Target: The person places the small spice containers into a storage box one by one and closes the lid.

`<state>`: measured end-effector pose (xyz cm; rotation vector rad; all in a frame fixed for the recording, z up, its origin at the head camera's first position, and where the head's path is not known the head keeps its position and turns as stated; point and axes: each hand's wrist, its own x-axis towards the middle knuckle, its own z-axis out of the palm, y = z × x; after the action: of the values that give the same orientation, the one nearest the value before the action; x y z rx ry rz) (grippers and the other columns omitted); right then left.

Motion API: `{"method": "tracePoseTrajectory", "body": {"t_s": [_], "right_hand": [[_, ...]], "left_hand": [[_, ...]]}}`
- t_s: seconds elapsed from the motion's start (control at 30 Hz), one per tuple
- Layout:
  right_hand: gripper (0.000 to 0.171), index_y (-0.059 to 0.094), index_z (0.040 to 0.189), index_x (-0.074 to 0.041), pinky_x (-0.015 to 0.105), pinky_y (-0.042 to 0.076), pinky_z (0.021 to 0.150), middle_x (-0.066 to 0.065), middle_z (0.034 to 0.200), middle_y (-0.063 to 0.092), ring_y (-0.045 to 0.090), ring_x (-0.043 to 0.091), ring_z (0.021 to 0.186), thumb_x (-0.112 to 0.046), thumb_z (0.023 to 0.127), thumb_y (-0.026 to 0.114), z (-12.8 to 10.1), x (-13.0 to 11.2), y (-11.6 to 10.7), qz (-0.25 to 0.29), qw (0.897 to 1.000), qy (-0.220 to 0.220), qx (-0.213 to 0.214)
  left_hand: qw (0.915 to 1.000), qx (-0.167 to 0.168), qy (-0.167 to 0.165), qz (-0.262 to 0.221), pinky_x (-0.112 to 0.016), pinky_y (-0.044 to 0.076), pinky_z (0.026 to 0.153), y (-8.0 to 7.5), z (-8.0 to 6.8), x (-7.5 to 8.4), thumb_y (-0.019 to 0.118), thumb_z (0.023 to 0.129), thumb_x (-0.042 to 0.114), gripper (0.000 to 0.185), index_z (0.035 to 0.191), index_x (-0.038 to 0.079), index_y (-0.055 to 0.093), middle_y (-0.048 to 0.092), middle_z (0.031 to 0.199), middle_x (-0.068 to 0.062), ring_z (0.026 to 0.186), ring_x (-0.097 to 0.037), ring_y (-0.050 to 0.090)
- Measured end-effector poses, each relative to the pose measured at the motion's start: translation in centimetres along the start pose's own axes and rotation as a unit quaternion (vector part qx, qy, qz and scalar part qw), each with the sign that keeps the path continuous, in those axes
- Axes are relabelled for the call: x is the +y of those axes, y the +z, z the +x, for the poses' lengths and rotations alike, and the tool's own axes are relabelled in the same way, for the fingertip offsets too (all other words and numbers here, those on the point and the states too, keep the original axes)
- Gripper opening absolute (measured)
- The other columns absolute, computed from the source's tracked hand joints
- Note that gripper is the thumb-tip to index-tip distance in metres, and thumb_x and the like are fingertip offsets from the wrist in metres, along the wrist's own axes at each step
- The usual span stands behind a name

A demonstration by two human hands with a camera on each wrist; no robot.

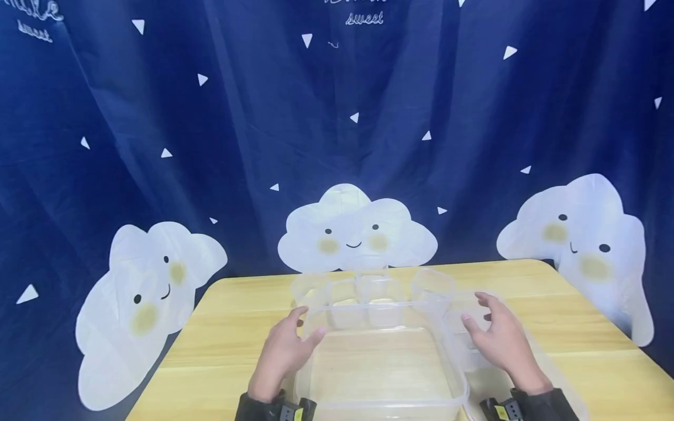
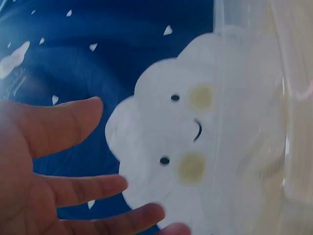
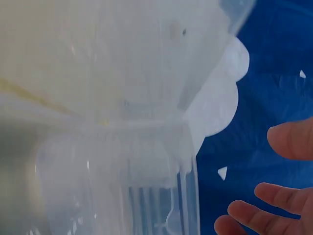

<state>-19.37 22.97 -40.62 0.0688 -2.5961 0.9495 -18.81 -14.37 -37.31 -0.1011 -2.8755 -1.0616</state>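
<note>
While both hands flank a clear box, the scene sorts by size as follows.

Backdrop: a dark blue curtain [image 1: 337, 117] fills the whole rear of the head view, creased, dotted with small white triangles, with "sweet" in white script at the top.
Cloud prints: three white smiling clouds [image 1: 357, 231] sit low on the curtain, one left, one centre, one right, each with yellow cheeks.
Surface: a pale wooden table [image 1: 242, 327] with rounded far corners stands just in front of the curtain.
Main thing: a large clear plastic container [image 1: 381, 368] lies on the table at the near edge, between the two hands, its rim facing up.
Other things: several small clear tubs [image 1: 368, 298] stand in a row just behind the large container; a further clear lid or tray [image 1: 463, 327] lies to its right, partly under the right hand.
Left hand: the left hand [image 1: 284, 348] rests against the container's far-left corner, fingers spread and nearly straight, gripping nothing.
Right hand: the right hand [image 1: 497, 339] hovers beside the container's right wall, fingers spread and lightly bent; touch cannot be told.
Hard to make out: clear plastic on clear plastic blurs the tubs' count and edges; both wrist views are soft, showing only fingertips, curtain and container wall; dark sleeves are cut off at the bottom.
</note>
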Motion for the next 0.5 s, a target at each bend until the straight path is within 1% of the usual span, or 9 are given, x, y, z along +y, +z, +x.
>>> {"method": "tracePoseTrajectory", "body": {"t_s": [0.13,0.2,0.3,0.33,0.4,0.43,0.5], "right_hand": [[0.057,0.041,0.136,0.009,0.053,0.049,0.072,0.036,0.125,0.052,0.057,0.045,0.098,-0.026,0.095,0.060,0.2,0.8,-0.6,0.003,1.000,0.026,-0.005],[0.057,0.041,0.136,0.009,0.049,0.048,0.070,0.035,0.123,0.053,0.057,0.043,0.096,-0.027,0.095,0.059,0.3,1.3,-0.8,0.003,0.999,0.035,-0.005],[0.055,0.043,0.134,0.010,0.041,0.047,0.065,0.034,0.119,0.055,0.058,0.039,0.091,-0.026,0.095,0.058,0.4,2.0,-1.0,0.000,0.999,0.048,0.001],[0.054,0.043,0.134,0.010,0.038,0.046,0.064,0.034,0.118,0.056,0.059,0.038,0.090,-0.025,0.095,0.058,0.4,2.3,-1.1,0.000,0.999,0.054,0.003],[0.053,0.044,0.133,0.010,0.034,0.045,0.062,0.032,0.115,0.058,0.059,0.036,0.088,-0.025,0.095,0.058,0.4,2.7,-1.3,0.000,0.998,0.067,0.006],[0.053,0.044,0.133,0.010,0.033,0.045,0.062,0.032,0.115,0.059,0.059,0.035,0.088,-0.026,0.096,0.057,0.4,3.0,-1.3,0.002,0.997,0.074,0.003],[0.053,0.044,0.133,0.009,0.033,0.045,0.063,0.031,0.114,0.059,0.060,0.036,0.089,-0.027,0.096,0.057,0.5,3.3,-1.4,0.006,0.996,0.089,-0.004]], "left_hand": [[0.9998,-0.005,-0.015,-0.011,-0.054,0.051,0.081,-1.1,0.0,-1.0,0.068,0.089,0.039,0.059,0.134,0.004,0.052,0.066,0.113,-0.018,0.102,-0.039,0.062],[0.9998,-0.007,-0.013,-0.015,-0.053,0.051,0.081,-1.7,0.0,-1.6,0.068,0.090,0.038,0.056,0.132,0.004,0.054,0.067,0.109,-0.015,0.102,-0.038,0.062],[0.9995,-0.015,-0.004,-0.026,-0.049,0.053,0.078,-2.1,0.0,-2.4,0.069,0.090,0.034,0.049,0.127,0.003,0.057,0.068,0.105,-0.011,0.098,-0.035,0.064],[0.9990,-0.021,-0.005,-0.040,-0.046,0.054,0.076,-2.1,0.1,-2.7,0.069,0.090,0.033,0.048,0.126,0.003,0.058,0.068,0.105,-0.011,0.096,-0.033,0.064],[0.9954,-0.037,-0.012,-0.087,-0.042,0.056,0.072,-2.0,0.3,-3.3,0.070,0.090,0.028,0.044,0.125,0.003,0.058,0.067,0.105,-0.011,0.091,-0.030,0.065],[0.9922,-0.045,-0.017,-0.114,-0.040,0.056,0.071,-2.0,0.4,-3.6,0.070,0.090,0.025,0.043,0.125,0.002,0.058,0.066,0.105,-0.011,0.089,-0.028,0.066],[0.9817,-0.064,-0.027,-0.177,-0.038,0.057,0.069,-1.8,0.5,-4.2,0.069,0.091,0.021,0.044,0.126,-0.001,0.056,0.064,0.107,-0.014,0.086,-0.026,0.065]]}}
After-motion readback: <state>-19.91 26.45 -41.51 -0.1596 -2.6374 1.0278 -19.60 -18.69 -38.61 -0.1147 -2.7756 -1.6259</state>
